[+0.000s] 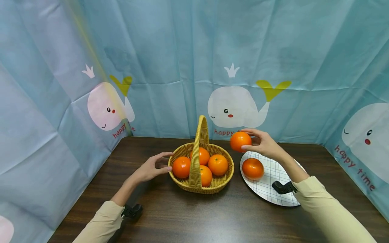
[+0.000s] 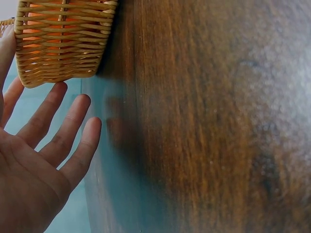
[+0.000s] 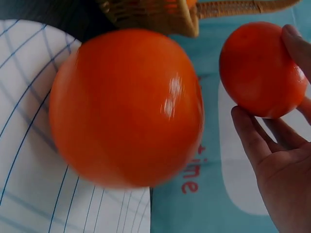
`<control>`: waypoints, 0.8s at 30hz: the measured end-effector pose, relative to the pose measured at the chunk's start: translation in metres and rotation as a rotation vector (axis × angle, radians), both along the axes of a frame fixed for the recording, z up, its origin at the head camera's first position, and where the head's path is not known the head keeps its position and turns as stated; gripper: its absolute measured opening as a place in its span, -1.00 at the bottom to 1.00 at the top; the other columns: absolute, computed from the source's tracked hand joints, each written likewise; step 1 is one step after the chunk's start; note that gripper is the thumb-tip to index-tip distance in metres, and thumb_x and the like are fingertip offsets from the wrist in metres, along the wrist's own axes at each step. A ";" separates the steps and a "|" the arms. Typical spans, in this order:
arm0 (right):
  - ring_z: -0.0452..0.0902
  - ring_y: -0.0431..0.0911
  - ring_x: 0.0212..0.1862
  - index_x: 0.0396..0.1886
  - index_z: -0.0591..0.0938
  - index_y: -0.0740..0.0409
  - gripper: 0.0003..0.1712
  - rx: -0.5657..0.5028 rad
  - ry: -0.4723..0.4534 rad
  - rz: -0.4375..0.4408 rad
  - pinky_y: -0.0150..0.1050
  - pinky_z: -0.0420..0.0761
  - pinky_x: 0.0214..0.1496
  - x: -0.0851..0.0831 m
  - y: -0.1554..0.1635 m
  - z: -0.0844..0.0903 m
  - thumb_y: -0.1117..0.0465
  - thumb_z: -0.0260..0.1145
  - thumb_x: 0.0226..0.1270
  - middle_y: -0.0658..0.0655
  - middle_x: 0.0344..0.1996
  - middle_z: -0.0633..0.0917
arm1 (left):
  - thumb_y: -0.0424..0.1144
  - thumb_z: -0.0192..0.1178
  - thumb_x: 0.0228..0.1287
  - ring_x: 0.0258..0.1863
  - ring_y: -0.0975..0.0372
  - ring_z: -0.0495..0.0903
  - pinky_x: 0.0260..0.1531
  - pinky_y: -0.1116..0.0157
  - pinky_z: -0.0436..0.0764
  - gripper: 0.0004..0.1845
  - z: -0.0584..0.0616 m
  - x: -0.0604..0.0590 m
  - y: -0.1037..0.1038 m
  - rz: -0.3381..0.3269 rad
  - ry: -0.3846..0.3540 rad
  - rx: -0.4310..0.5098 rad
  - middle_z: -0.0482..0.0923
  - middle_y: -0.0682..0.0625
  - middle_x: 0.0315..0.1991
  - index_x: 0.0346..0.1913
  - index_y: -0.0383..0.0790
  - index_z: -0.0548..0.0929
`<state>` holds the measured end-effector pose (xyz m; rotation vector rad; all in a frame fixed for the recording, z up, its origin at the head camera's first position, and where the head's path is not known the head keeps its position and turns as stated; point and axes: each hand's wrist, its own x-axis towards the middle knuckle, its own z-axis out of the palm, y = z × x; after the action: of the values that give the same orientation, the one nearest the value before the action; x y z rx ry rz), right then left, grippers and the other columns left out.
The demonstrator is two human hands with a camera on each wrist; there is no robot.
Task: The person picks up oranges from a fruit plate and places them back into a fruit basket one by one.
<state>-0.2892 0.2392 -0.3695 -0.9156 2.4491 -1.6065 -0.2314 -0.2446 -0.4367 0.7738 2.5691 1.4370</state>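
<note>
My right hand [image 1: 265, 145] pinches an orange [image 1: 238, 141] between thumb and fingers, raised above the far left part of a plate. Its fingertips and the fruit also show in the right wrist view. Below it, another orange [image 1: 253, 168] lies on the white plate [image 1: 278, 175] with a blue grid. Left of the plate stands a yellow wicker basket [image 1: 209, 190] with a tall handle and several oranges [image 1: 218, 164] inside. My left hand [image 1: 150, 168] is at the basket's left rim, fingers spread and loosely extended; in the left wrist view the thumb side lies against the wicker.
Everything stands on a dark wooden table [image 1: 182, 219]. A light blue curtain [image 1: 164, 67] printed with whales hangs behind the table and along its sides. The basket handle [image 1: 197, 152] rises high over the fruit, to the left of the held orange.
</note>
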 end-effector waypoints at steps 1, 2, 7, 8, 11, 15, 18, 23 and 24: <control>0.60 0.18 0.12 0.45 0.41 0.28 -0.24 -0.006 0.000 0.004 -0.21 0.66 0.04 -0.001 -0.003 0.000 0.33 0.49 0.29 0.31 0.31 0.46 | -0.22 0.32 0.42 0.28 -0.17 0.45 0.13 -0.15 0.53 -0.38 0.000 0.000 0.000 0.000 0.001 0.000 0.40 -0.23 0.38 0.47 -0.21 0.41; 0.60 0.18 0.12 0.44 0.42 0.27 -0.25 -0.010 0.002 0.007 -0.21 0.66 0.04 -0.001 -0.006 0.001 0.33 0.50 0.29 0.31 0.30 0.47 | -0.21 0.32 0.42 0.28 -0.17 0.45 0.13 -0.15 0.53 -0.38 0.000 0.000 0.000 0.001 0.001 -0.001 0.40 -0.22 0.38 0.47 -0.20 0.41; 0.61 0.17 0.09 0.43 0.43 0.27 -0.25 -0.037 0.010 0.047 -0.17 0.67 0.04 -0.004 -0.022 0.000 0.36 0.50 0.28 0.29 0.27 0.50 | -0.20 0.32 0.42 0.28 -0.16 0.45 0.13 -0.15 0.54 -0.38 0.001 0.000 0.001 -0.002 0.002 -0.007 0.40 -0.22 0.38 0.47 -0.19 0.40; 0.62 0.16 0.08 0.43 0.43 0.27 -0.25 -0.040 0.009 0.052 -0.17 0.67 0.04 -0.004 -0.025 -0.001 0.36 0.50 0.27 0.29 0.27 0.50 | -0.19 0.32 0.42 0.28 -0.17 0.45 0.13 -0.15 0.54 -0.38 0.000 0.000 0.001 -0.004 0.003 -0.006 0.39 -0.22 0.38 0.47 -0.20 0.40; 0.63 0.15 0.07 0.44 0.42 0.28 -0.24 -0.040 0.010 0.064 -0.15 0.67 0.05 -0.006 -0.035 -0.003 0.35 0.51 0.27 0.27 0.27 0.50 | -0.19 0.33 0.42 0.28 -0.15 0.45 0.13 -0.14 0.54 -0.37 -0.001 0.000 0.000 -0.002 0.001 -0.003 0.39 -0.22 0.39 0.47 -0.20 0.40; 0.60 0.16 0.12 0.45 0.40 0.27 -0.22 -0.042 0.010 0.071 -0.13 0.65 0.09 -0.007 -0.048 -0.006 0.34 0.52 0.26 0.24 0.30 0.48 | -0.19 0.33 0.42 0.27 -0.15 0.46 0.12 -0.10 0.56 -0.38 -0.002 -0.001 -0.001 0.001 0.001 -0.007 0.40 -0.23 0.37 0.47 -0.19 0.41; 0.56 0.17 0.17 0.44 0.42 0.23 -0.21 -0.048 0.011 0.073 -0.12 0.62 0.14 -0.008 -0.056 -0.008 0.34 0.53 0.24 0.21 0.32 0.48 | -0.19 0.33 0.42 0.26 -0.16 0.47 0.10 -0.07 0.58 -0.38 -0.002 -0.001 -0.001 0.001 -0.003 -0.013 0.41 -0.25 0.36 0.47 -0.19 0.41; 0.56 0.14 0.18 0.44 0.43 0.20 -0.21 -0.070 0.006 0.088 -0.11 0.61 0.15 -0.010 -0.068 -0.013 0.36 0.53 0.23 0.19 0.31 0.49 | -0.19 0.32 0.43 0.26 -0.18 0.46 0.10 -0.05 0.59 -0.38 -0.001 -0.001 0.000 -0.003 -0.013 -0.004 0.41 -0.25 0.36 0.47 -0.20 0.40; 0.56 0.13 0.18 0.44 0.42 0.20 -0.21 -0.073 0.005 0.090 -0.11 0.61 0.15 -0.010 -0.070 -0.014 0.36 0.53 0.23 0.20 0.31 0.49 | -0.20 0.32 0.43 0.26 -0.18 0.46 0.11 -0.05 0.58 -0.38 -0.001 -0.001 0.000 -0.004 -0.014 -0.001 0.41 -0.25 0.36 0.47 -0.21 0.40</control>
<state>-0.2994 0.1692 -0.3833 -1.0262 2.3299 -1.6754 -0.2322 -0.2445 -0.4378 0.7662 2.5564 1.4347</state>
